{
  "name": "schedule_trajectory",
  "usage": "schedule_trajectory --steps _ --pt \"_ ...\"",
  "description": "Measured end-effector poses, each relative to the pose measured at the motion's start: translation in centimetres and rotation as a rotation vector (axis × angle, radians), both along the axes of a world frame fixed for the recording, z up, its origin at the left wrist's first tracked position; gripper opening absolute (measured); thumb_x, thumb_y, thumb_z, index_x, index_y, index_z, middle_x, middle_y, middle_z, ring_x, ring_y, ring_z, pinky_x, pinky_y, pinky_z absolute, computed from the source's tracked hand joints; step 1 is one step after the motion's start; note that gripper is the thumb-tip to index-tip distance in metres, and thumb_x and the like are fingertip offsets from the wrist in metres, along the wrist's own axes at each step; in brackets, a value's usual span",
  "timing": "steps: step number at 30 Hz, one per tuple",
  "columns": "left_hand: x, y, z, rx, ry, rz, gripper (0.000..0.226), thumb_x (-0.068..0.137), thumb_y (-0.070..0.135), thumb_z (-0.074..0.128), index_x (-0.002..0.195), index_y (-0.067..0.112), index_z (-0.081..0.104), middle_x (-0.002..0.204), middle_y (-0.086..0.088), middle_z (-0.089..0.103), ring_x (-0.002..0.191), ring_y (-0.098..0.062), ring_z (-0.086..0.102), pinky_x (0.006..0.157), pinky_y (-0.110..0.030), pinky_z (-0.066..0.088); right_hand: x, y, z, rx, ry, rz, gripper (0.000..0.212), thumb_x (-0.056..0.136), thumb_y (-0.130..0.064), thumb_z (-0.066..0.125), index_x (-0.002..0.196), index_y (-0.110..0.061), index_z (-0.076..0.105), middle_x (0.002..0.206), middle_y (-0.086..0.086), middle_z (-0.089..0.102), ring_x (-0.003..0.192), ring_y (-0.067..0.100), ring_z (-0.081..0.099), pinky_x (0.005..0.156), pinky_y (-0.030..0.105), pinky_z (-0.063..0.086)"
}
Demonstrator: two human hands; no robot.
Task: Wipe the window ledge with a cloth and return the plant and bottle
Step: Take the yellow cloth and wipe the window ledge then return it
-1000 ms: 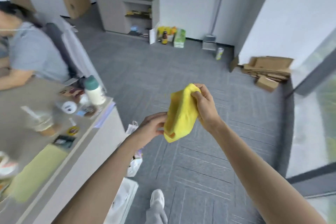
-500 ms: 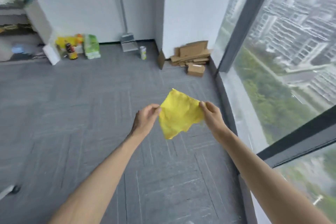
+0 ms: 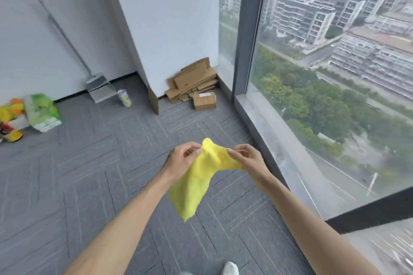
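Observation:
A yellow cloth [image 3: 196, 183] hangs in front of me over the grey carpet. My left hand [image 3: 182, 159] pinches its top edge on the left, and my right hand [image 3: 247, 158] pinches the top edge on the right, so the cloth droops down between and below them. The pale window ledge [image 3: 274, 134] runs low along the glass to the right of my hands. No plant or bottle from the ledge is in view.
A stack of flattened cardboard [image 3: 194, 82] and a small box [image 3: 204, 101] lie in the corner by the ledge's far end. A dustpan [image 3: 99, 87], a white can [image 3: 124, 97] and bags [image 3: 41, 111] stand along the back wall. My shoe [image 3: 230, 269] shows at the bottom.
The view has swung right from the desk and cabinet toward the window. My hands have come closer together on the cloth's top edge, and the cloth now hangs down lower.

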State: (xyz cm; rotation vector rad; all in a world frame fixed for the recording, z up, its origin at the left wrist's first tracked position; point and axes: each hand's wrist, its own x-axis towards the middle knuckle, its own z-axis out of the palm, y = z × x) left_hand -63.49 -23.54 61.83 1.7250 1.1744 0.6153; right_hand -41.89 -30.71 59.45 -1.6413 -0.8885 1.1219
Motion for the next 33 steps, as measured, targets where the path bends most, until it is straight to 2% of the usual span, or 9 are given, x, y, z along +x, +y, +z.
schedule_trajectory --steps 4,9,13,17,21,24,27,29,33 --pt "4.9 8.6 -1.1 -0.069 -0.015 -0.110 0.008 0.077 0.048 0.062 0.081 0.053 0.067 0.084 0.008 0.067 0.077 -0.006 0.058 0.075 -0.024 0.047 2.8 6.7 -2.0 -0.113 -0.031 -0.059 0.052 0.084 -0.029 0.077 0.129 -0.019 0.052 0.125 0.005 0.055 0.109 0.017 0.059 0.081 0.027 0.052" --pt "11.9 21.0 -4.6 -0.162 -0.019 -0.347 0.022 0.098 0.017 0.056 0.091 0.037 0.062 0.087 0.008 0.064 0.081 -0.003 0.058 0.080 -0.024 0.045 4.8 15.6 -5.2 -0.201 -0.109 -0.228 0.055 0.093 -0.039 0.061 0.142 -0.022 0.045 0.143 0.003 0.041 0.133 0.017 0.042 0.103 0.033 0.042" --pt "18.6 28.9 -7.6 -0.187 0.023 -0.536 0.026 0.101 0.009 0.047 0.088 0.031 0.053 0.078 0.004 0.056 0.067 0.002 0.051 0.064 -0.014 0.040 6.2 21.5 -7.6 -0.240 0.090 -0.440 0.052 0.099 -0.043 0.050 0.146 -0.025 0.038 0.145 -0.001 0.041 0.130 0.015 0.045 0.101 0.034 0.042" --pt "25.3 33.5 -10.3 -0.203 0.137 -0.723 0.021 0.102 0.020 0.045 0.088 0.035 0.050 0.082 0.005 0.057 0.075 -0.013 0.050 0.071 -0.029 0.040 8.5 26.0 -10.6 -0.343 0.396 -0.764 0.034 0.104 -0.038 0.037 0.124 -0.018 0.055 0.119 -0.002 0.051 0.106 0.018 0.050 0.090 0.035 0.040" --pt "32.2 36.3 -14.3 -0.230 0.226 -0.898 0.013 0.103 0.027 0.041 0.097 0.025 0.052 0.086 0.003 0.058 0.078 -0.013 0.051 0.073 -0.032 0.039 12.7 29.7 -15.2 -0.350 0.810 -0.970 0.058 0.103 -0.051 0.032 0.151 -0.019 0.033 0.151 0.010 0.040 0.139 0.028 0.038 0.106 0.044 0.035" --pt "37.5 38.0 -17.5 -0.334 0.202 -0.932 0.012 0.104 0.024 0.041 0.102 0.020 0.052 0.087 0.003 0.054 0.080 -0.015 0.049 0.076 -0.032 0.040 16.9 31.7 -18.9 -0.220 0.830 -1.077 0.054 0.100 -0.058 0.032 0.141 -0.025 0.044 0.153 0.006 0.040 0.142 0.023 0.035 0.109 0.040 0.029" --pt "42.5 40.1 -20.1 -0.491 0.171 -0.883 0.013 0.105 0.018 0.041 0.107 0.014 0.054 0.092 0.001 0.055 0.082 -0.014 0.050 0.074 -0.029 0.042 20.8 33.3 -22.4 -0.067 0.848 -1.110 0.054 0.094 -0.063 0.041 0.127 -0.025 0.061 0.131 0.004 0.064 0.124 0.022 0.057 0.097 0.036 0.046" --pt "45.2 41.7 -21.9 -0.585 0.162 -0.838 0.014 0.105 0.020 0.041 0.104 0.019 0.054 0.096 -0.001 0.057 0.085 -0.015 0.051 0.075 -0.033 0.043 22.8 33.8 -24.2 -0.077 0.877 -1.105 0.065 0.077 -0.068 0.063 0.118 -0.018 0.069 0.116 0.011 0.072 0.110 0.030 0.067 0.087 0.041 0.053" --pt "48.8 45.7 -25.5 -0.537 0.322 -0.886 0.015 0.105 0.027 0.038 0.106 0.020 0.051 0.095 -0.001 0.057 0.081 -0.017 0.050 0.071 -0.041 0.047 25.2 34.2 -26.1 -0.147 0.719 -1.180 0.098 0.045 -0.054 0.087 0.128 -0.008 0.061 0.112 0.005 0.072 0.102 0.023 0.067 0.084 0.039 0.051"
